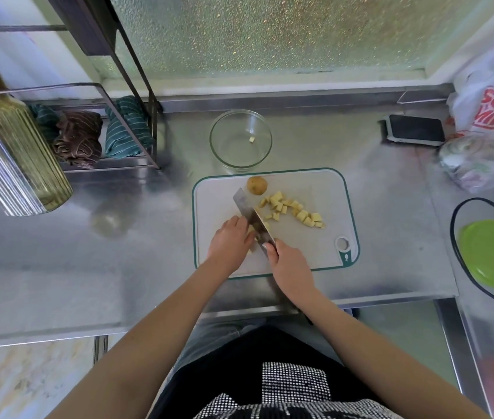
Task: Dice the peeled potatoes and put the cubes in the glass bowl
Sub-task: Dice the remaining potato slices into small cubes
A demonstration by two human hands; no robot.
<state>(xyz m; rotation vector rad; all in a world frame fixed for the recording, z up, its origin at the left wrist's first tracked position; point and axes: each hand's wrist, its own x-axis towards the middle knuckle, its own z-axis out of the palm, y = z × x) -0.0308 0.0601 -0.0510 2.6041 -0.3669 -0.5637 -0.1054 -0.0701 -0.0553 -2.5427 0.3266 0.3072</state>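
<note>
A white cutting board (315, 258) with a green rim lies on the steel counter. My right hand (288, 261) grips the handle of a cleaver (247, 211), its blade slanting up and left. My left hand (230, 237) holds a piece of potato (251, 229) against the left side of the blade; most of that piece is hidden. A scatter of several yellow potato cubes (295, 210) lies on the board to the right of the blade. One whole potato (256, 185) sits at the board's far edge. Behind the board stands the glass bowl (230, 158) with one cube (251, 140) inside.
A wire rack (124, 116) with folded cloths stands at the back left, a ribbed glass jar (13, 152) in front of it. A black device (415, 130) and plastic bags (493, 116) lie at the back right. A green plate (493, 252) sits at the right.
</note>
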